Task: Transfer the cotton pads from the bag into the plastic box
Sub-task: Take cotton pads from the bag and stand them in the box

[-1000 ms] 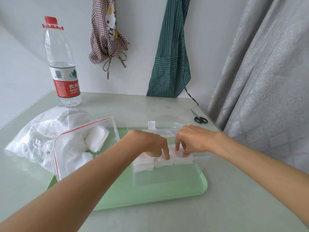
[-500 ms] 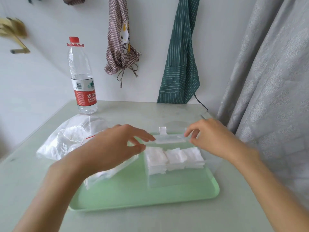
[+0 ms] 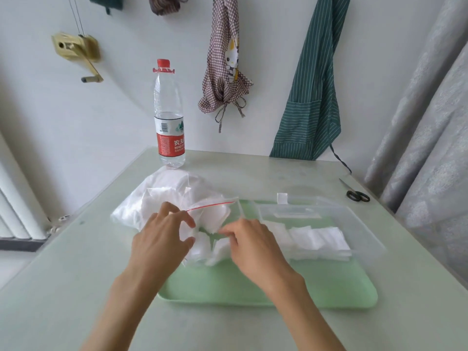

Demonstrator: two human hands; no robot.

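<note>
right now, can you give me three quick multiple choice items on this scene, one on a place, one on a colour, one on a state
1. Where do the scissors lie?
A. in the plastic box
B. on the table by the curtain
C. on the tray

2. What colour is the tray?
A. light green
B. blue
C. red

3. How does the plastic box stand?
A. lid shut
B. upside down
C. open, cotton pads inside

Answers:
1 B: they rest on the bare tabletop at the far right.
2 A: its rim shows pale green.
3 C: white pads show in a row through the open top.
</note>
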